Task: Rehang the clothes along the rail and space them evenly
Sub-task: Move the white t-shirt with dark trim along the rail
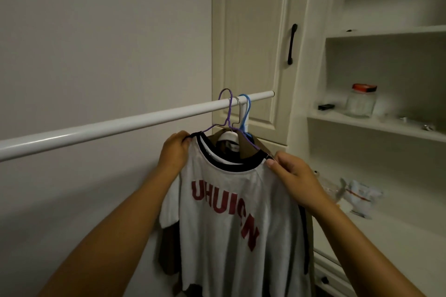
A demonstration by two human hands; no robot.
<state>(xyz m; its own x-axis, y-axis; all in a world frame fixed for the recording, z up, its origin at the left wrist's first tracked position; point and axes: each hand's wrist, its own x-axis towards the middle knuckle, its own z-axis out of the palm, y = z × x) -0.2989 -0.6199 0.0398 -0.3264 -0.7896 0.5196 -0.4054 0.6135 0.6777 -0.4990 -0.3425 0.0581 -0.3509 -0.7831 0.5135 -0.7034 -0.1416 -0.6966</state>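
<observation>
A white rail (115, 128) runs from the lower left up to its end near the cupboard. Three hangers crowd together near that end: a purple hanger (227, 109), a grey hanger (239, 111) and a blue hanger (247, 113). The purple one carries a white T-shirt (231, 219) with a dark collar and red letters. Behind it hangs a brown garment (246, 146). My left hand (174, 150) pinches the T-shirt's left shoulder. My right hand (293, 176) pinches its right shoulder at the collar.
A cream cupboard door (251, 43) with a black handle (291, 44) stands behind the rail's end. Open shelves at the right hold a glass jar (361, 101), a small black object (325, 106) and a crumpled bag (360, 196). A plain wall (96, 43) fills the left.
</observation>
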